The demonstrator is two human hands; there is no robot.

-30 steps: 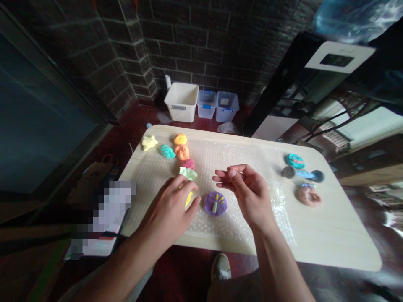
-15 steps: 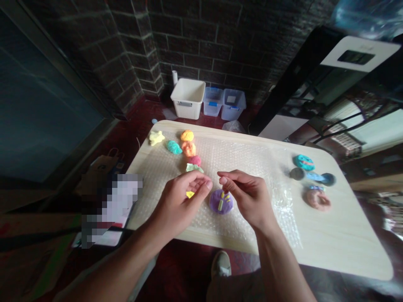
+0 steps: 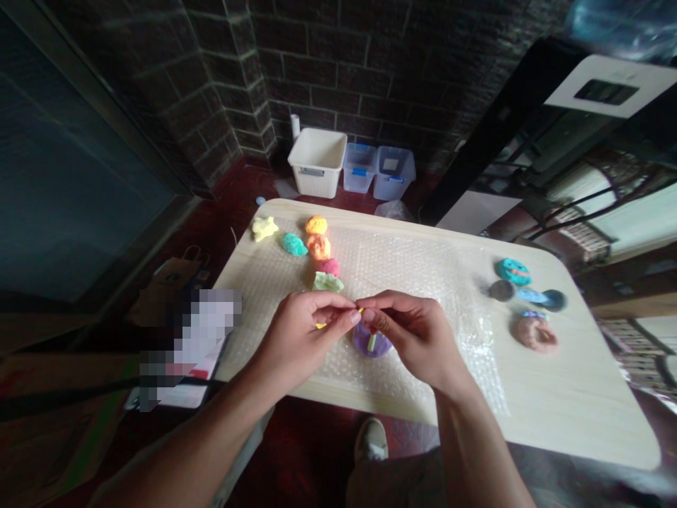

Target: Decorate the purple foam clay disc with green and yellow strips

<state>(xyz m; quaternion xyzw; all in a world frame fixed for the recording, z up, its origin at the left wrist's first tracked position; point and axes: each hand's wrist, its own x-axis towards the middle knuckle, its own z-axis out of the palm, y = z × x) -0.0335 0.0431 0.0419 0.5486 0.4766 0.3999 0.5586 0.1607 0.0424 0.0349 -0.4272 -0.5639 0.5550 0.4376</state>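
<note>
Fingertips meet as my left hand (image 3: pixel 312 339) and my right hand (image 3: pixel 415 335) pinch a tiny piece of yellow clay (image 3: pixel 361 310) between them. Just below lies a round purple clay disc (image 3: pixel 364 344), partly covered by my right hand. On it sits a pale green clay strip (image 3: pixel 371 343); the rest of its top is hidden. A yellow bit of clay (image 3: pixel 321 325) shows behind my left hand. Beyond the hands are a light green clay piece (image 3: pixel 328 281) and a dark pink clay lump (image 3: pixel 330 267).
Bubble wrap (image 3: pixel 402 261) covers much of the wooden table (image 3: pixel 587 395). Orange clay (image 3: pixel 318 247), a teal lump (image 3: pixel 293 244) and a yellow star shape (image 3: pixel 263 228) lie at the far left. At right are a blue clay disc (image 3: pixel 513 271), a grey-ended dumbbell shape (image 3: pixel 529 295) and a pinkish ring (image 3: pixel 537 334).
My two hands have come together above the purple disc, and their fingertips now touch. A tiny yellow piece shows between them. The right hand has shifted slightly left.
</note>
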